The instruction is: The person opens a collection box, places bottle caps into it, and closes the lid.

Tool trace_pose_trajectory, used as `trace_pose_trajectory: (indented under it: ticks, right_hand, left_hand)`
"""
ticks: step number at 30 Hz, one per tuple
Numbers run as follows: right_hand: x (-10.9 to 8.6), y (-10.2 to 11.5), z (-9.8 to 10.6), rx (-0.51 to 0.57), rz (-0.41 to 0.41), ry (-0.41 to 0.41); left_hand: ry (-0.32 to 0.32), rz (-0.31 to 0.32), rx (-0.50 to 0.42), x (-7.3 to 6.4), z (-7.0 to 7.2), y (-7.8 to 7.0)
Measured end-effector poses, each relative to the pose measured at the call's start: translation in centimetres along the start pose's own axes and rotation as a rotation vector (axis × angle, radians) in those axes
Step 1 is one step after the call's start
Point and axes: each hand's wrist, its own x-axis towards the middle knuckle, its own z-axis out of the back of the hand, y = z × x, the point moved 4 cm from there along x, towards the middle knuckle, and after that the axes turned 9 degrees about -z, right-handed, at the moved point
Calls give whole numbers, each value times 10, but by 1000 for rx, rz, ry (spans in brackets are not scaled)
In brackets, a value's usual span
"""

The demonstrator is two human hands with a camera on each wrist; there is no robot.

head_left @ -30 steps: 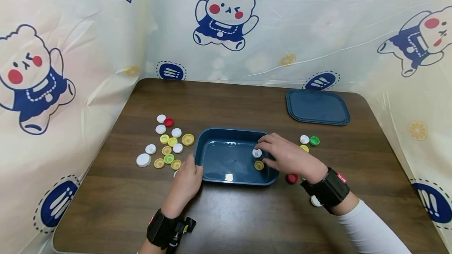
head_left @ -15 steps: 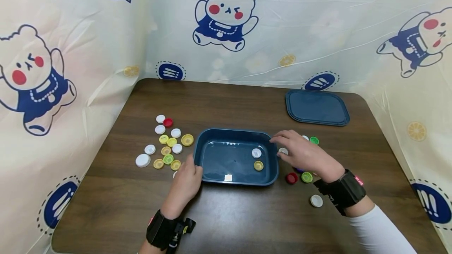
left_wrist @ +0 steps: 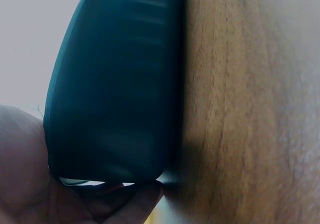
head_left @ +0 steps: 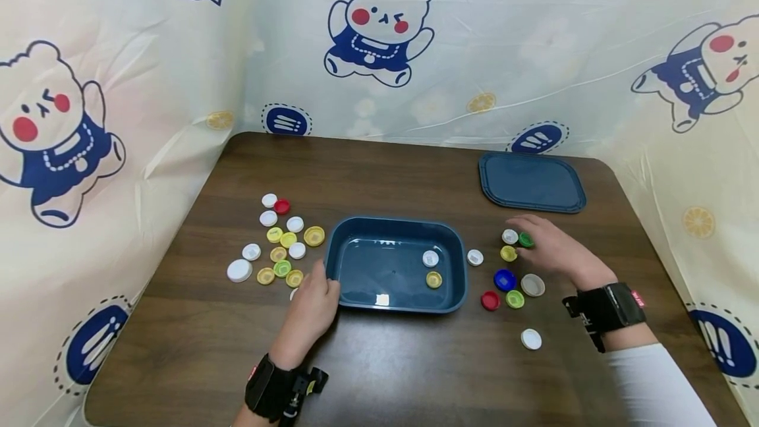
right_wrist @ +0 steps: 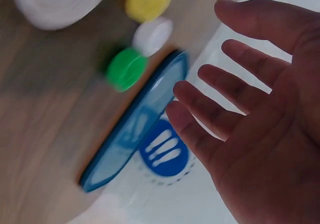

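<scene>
Left of centre, the left hand (head_left: 314, 298) is clamping the tray (head_left: 379, 269) mid-frame by its left end. At right, the right hand (head_left: 560, 252) is hovering, fingers apart, near the green cap (right_wrist: 126, 70). Up top, the backdrop (head_left: 462, 51) is showing "!!!" and cropped lettering resembling "happy".

The left arm (head_left: 252, 414) comes up from the bottom of the head view and leans a little to the right. The left hand (head_left: 316, 298) is holding on, with bent fingers (left_wrist: 142, 204). The right arm (head_left: 658, 381) reaches in from the bottom right corner, slanting up and left. The right hand (head_left: 551, 252) is farther forward than the left, back side up, fingers pointing left. From its wrist camera, the palm (right_wrist: 270, 159) shows, the four fingers are spread with small gaps, and the thumb (right_wrist: 255, 19) sticks out apart.
</scene>
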Motion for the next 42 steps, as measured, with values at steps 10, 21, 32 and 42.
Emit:
trace_pose_trajectory:
  ticks: [10,21,32,42]
  right_hand:
    - [12,-38,-10,-63,-68,22]
    - [25,-51,-24,-79,-54,19]
    - [23,-43,-12,-67,-22,-42]
    - [12,24,13,-99,81,-64]
  left_hand:
    - [4,0,-3,-1,0,0]
    - [9,8,1,-4,-1,0]
    - [-1,5,11,-2,1,-2]
    - [0,-2,14,0,1,-2]
